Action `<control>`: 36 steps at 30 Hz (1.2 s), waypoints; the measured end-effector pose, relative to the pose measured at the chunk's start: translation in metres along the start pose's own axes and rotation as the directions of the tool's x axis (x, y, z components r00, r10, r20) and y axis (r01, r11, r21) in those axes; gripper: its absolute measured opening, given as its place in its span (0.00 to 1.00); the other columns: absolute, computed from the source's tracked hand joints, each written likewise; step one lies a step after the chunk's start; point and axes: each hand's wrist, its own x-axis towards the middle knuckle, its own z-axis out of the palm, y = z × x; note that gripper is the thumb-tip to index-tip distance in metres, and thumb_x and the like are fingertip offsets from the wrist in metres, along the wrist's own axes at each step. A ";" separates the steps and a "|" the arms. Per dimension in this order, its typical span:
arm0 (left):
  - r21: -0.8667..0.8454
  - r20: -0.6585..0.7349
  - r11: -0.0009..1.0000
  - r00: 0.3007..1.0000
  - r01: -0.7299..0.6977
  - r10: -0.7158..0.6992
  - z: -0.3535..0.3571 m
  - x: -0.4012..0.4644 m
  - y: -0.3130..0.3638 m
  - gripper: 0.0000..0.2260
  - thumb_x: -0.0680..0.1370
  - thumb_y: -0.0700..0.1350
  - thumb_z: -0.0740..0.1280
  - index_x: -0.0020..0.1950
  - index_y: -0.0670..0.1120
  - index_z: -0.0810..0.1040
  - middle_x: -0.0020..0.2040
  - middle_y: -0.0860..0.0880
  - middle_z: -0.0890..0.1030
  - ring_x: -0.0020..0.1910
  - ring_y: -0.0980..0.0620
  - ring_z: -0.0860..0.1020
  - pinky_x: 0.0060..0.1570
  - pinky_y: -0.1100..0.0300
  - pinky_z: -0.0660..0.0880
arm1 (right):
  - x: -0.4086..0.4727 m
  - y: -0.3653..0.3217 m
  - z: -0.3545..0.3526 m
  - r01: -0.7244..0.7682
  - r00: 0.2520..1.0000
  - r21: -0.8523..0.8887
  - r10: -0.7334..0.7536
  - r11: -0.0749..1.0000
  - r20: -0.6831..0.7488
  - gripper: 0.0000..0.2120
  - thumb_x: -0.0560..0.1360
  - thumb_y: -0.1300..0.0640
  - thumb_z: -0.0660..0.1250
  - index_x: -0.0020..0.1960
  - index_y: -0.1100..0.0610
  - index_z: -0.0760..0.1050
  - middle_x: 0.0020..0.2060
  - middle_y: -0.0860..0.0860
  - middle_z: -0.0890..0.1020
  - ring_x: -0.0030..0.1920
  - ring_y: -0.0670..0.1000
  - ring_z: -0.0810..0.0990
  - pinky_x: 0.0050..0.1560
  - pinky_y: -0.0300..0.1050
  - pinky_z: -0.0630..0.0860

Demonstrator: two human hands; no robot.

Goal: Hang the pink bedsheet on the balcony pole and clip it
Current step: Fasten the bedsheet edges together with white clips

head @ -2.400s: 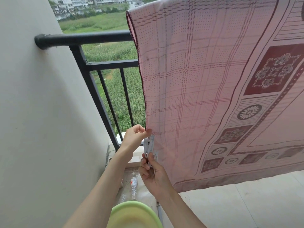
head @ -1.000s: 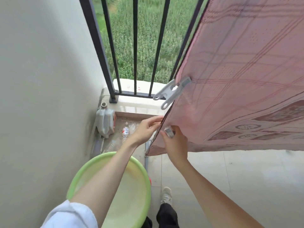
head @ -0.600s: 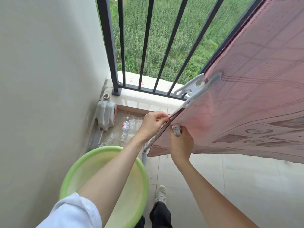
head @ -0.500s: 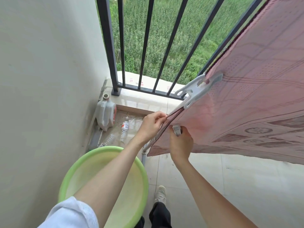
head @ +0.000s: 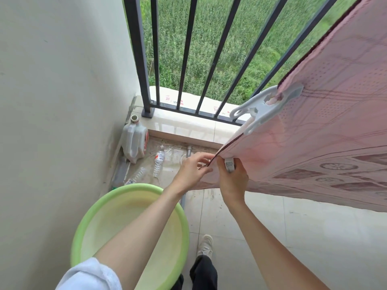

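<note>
The pink patterned bedsheet point(head: 326, 130) hangs down on the right, its top and the pole out of view. A large white clip point(head: 265, 107) is clamped on its dark-trimmed left edge. Lower on that edge, my left hand point(head: 191, 171) pinches the hem with fingertips. My right hand point(head: 232, 178) grips a second white clip point(head: 229, 165) against the sheet's lower corner; most of that clip is hidden in my palm.
Black railing bars point(head: 188, 59) stand ahead over a tiled sill, with a white wall point(head: 58, 101) on the left. A green basin point(head: 134, 233) sits at my feet. A white jug point(head: 134, 141) and plastic bottles point(head: 159, 162) lie in the corner.
My view dropped from the pole to the sheet's lower edge. One clip now hangs on the edge; both hands moved lower along the hem, the right holding a second clip there.
</note>
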 end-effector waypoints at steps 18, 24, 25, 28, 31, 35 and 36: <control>0.025 -0.120 0.995 0.989 0.091 -0.088 -0.006 0.023 -0.007 0.02 0.73 0.40 0.69 0.43 0.45 0.82 0.33 0.55 0.79 0.33 0.59 0.74 0.40 0.61 0.72 | -0.018 0.056 0.019 -0.650 0.759 0.604 0.344 0.462 0.553 0.06 0.77 0.66 0.61 0.48 0.58 0.74 0.36 0.54 0.77 0.32 0.48 0.74 0.28 0.34 0.71; 0.110 -0.054 0.990 0.995 0.087 -0.081 -0.010 0.028 -0.002 0.03 0.73 0.38 0.69 0.41 0.45 0.82 0.33 0.55 0.78 0.31 0.66 0.73 0.36 0.70 0.68 | -0.021 0.061 0.036 -0.714 0.700 0.536 0.474 0.451 0.534 0.10 0.77 0.62 0.63 0.56 0.66 0.72 0.35 0.56 0.80 0.23 0.43 0.70 0.21 0.33 0.63; 0.123 -0.044 0.989 0.996 0.077 -0.072 -0.010 0.029 -0.002 0.04 0.73 0.37 0.69 0.41 0.45 0.81 0.34 0.54 0.78 0.32 0.65 0.74 0.38 0.69 0.69 | -0.021 0.060 0.035 -0.725 0.688 0.547 0.480 0.419 0.545 0.07 0.76 0.63 0.63 0.52 0.66 0.73 0.35 0.56 0.79 0.23 0.44 0.70 0.22 0.33 0.63; 0.173 -0.035 0.982 0.997 0.069 -0.064 -0.009 0.030 -0.005 0.04 0.72 0.35 0.69 0.43 0.41 0.81 0.40 0.49 0.78 0.39 0.53 0.76 0.47 0.59 0.73 | -0.020 0.058 0.029 -0.727 0.679 0.603 0.481 0.330 0.555 0.09 0.76 0.69 0.61 0.37 0.63 0.71 0.33 0.56 0.75 0.28 0.47 0.69 0.23 0.34 0.63; 0.217 -0.029 0.974 0.998 0.068 -0.064 -0.006 0.033 -0.006 0.04 0.72 0.35 0.69 0.45 0.39 0.82 0.43 0.47 0.77 0.41 0.51 0.75 0.49 0.58 0.73 | -0.020 0.059 0.027 -0.711 0.693 0.614 0.490 0.344 0.528 0.11 0.74 0.72 0.58 0.35 0.62 0.70 0.33 0.57 0.74 0.32 0.50 0.69 0.22 0.35 0.64; 0.247 -0.059 0.967 0.997 0.058 -0.045 -0.005 0.032 -0.010 0.03 0.71 0.36 0.70 0.44 0.40 0.82 0.42 0.45 0.79 0.43 0.48 0.77 0.51 0.53 0.74 | -0.023 0.063 0.031 -0.724 0.687 0.589 0.459 0.360 0.564 0.08 0.77 0.67 0.60 0.40 0.62 0.72 0.36 0.57 0.75 0.34 0.50 0.74 0.24 0.34 0.69; 0.253 -0.062 0.966 0.997 0.059 -0.045 -0.007 0.032 -0.011 0.03 0.71 0.36 0.70 0.44 0.40 0.82 0.44 0.44 0.80 0.43 0.48 0.77 0.51 0.54 0.74 | -0.025 0.064 0.033 -0.727 0.685 0.574 0.455 0.377 0.569 0.07 0.77 0.66 0.61 0.40 0.62 0.72 0.37 0.57 0.76 0.34 0.50 0.75 0.25 0.34 0.70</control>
